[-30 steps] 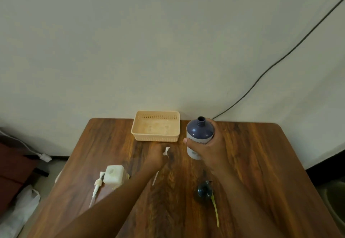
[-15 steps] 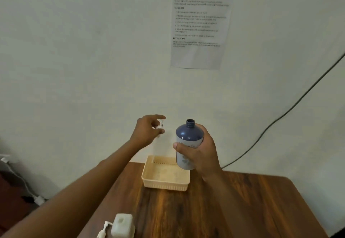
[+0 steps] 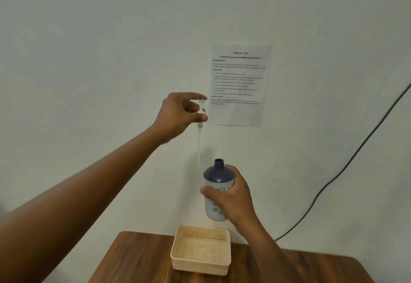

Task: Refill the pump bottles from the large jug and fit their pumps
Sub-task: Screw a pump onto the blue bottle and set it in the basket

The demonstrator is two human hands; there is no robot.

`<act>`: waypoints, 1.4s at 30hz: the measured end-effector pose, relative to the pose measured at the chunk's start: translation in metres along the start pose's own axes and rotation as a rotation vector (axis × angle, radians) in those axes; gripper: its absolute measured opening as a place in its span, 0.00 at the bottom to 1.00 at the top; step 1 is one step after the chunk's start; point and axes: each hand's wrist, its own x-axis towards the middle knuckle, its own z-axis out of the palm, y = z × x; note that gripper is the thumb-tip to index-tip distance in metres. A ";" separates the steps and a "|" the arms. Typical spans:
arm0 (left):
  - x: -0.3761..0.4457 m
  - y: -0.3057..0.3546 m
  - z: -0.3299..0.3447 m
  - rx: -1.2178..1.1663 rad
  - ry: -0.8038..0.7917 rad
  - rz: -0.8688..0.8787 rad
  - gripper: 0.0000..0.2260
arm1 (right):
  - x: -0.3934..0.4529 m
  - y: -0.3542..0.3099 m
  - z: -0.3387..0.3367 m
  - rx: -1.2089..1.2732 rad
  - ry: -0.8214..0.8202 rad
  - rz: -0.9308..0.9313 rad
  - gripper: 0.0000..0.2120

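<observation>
My right hand (image 3: 231, 200) grips a bottle (image 3: 218, 178) with a dark blue top and a white dotted body, held upright in the air above the basket. Its neck is uncapped. My left hand (image 3: 181, 113) is raised higher and to the left, pinching a white pump head (image 3: 201, 110). The pump's thin clear tube (image 3: 198, 147) hangs straight down, and its tip ends just left of the bottle's neck, outside it. The large jug is out of view.
A cream plastic basket (image 3: 201, 268) with nothing in it stands at the back of the wooden table (image 3: 133, 260), against the wall. A printed paper sheet (image 3: 239, 85) is stuck on the wall. A black cable (image 3: 347, 162) runs down the wall at the right.
Both hands have risen off the table. The left hand lifted the pump well above the bottle, so its tube now hangs beside the neck. The view tilted up toward the wall.
</observation>
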 end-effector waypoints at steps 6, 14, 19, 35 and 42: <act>0.009 0.049 -0.010 -0.069 -0.015 0.079 0.23 | -0.001 -0.004 -0.001 -0.022 0.003 -0.015 0.30; 0.003 0.075 0.002 -0.157 -0.033 0.101 0.24 | -0.005 -0.013 -0.008 -0.007 -0.019 0.011 0.22; -0.001 0.077 0.012 -0.175 -0.052 0.097 0.23 | -0.006 -0.014 -0.010 -0.025 0.004 0.010 0.24; -0.040 0.047 0.049 -0.107 -0.104 0.052 0.23 | -0.001 -0.025 -0.019 -0.042 0.028 0.019 0.25; -0.058 0.032 0.063 -0.086 -0.093 0.034 0.22 | 0.003 -0.026 -0.022 -0.139 0.064 0.101 0.31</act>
